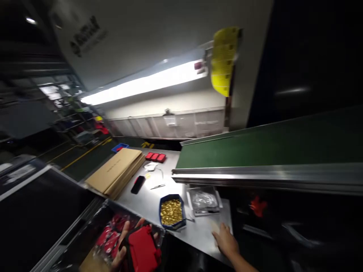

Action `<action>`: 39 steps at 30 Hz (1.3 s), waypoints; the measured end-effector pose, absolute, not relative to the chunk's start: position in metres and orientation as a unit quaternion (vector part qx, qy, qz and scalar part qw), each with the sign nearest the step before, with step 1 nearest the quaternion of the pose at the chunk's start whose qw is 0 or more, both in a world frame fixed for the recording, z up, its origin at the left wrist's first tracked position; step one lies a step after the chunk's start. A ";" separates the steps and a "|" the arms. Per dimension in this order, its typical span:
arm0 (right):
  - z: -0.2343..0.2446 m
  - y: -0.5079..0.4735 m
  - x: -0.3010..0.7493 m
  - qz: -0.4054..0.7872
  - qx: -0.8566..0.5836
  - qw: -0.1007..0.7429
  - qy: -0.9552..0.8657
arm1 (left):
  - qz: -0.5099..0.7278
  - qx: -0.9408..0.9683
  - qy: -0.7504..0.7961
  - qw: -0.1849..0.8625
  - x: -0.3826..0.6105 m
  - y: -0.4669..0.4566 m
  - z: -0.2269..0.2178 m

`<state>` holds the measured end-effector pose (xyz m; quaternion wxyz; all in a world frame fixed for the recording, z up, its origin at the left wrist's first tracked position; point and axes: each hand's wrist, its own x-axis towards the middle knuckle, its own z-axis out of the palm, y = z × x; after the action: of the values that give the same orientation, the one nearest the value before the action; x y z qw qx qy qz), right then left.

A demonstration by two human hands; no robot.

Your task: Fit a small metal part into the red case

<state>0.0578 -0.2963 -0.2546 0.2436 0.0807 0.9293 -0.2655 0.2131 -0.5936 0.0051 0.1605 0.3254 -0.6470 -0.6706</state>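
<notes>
My left hand at the bottom of the view grips a red block-shaped part above a bin of bagged red parts. My right hand rests flat, fingers spread, on the steel bench top near its front edge. Between the hands stands a blue tray of small gold-coloured pieces. A clear plastic tray with bags lies just beyond my right hand.
A stack of flat cardboard sheets lies at the bench's left. A black phone, tweezers, and several red parts sit farther back. A green conveyor belt runs along the right, with a lit lamp overhead.
</notes>
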 end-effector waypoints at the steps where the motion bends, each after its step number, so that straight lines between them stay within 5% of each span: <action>1: -0.255 -0.306 0.055 -0.253 0.090 0.236 0.934 | -0.676 0.340 -0.634 0.157 0.220 -0.608 0.009; 9: -0.228 -0.358 0.063 -0.380 0.116 0.263 0.879 | -0.800 0.359 -0.464 0.128 0.239 -0.645 0.035; 17: -0.015 -0.435 0.086 -0.685 -0.264 0.248 0.632 | -0.936 0.271 -0.214 0.067 0.208 -0.622 0.054; 21: 0.051 -0.443 0.071 -0.610 -0.516 0.160 0.580 | -0.953 0.224 -0.197 0.054 0.198 -0.609 0.053; 25: 0.054 -0.437 0.058 -0.564 -0.554 0.092 0.605 | -0.947 0.198 -0.246 0.053 0.189 -0.603 0.044; 39: 0.048 -0.429 0.045 -0.563 -0.538 0.062 0.624 | -0.934 0.205 -0.293 0.024 0.163 -0.593 0.047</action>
<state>0.0448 -0.4290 0.0480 0.0619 -0.5382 0.6242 -0.5630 0.1631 -0.5933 0.0472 0.0239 0.2048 -0.2927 -0.9337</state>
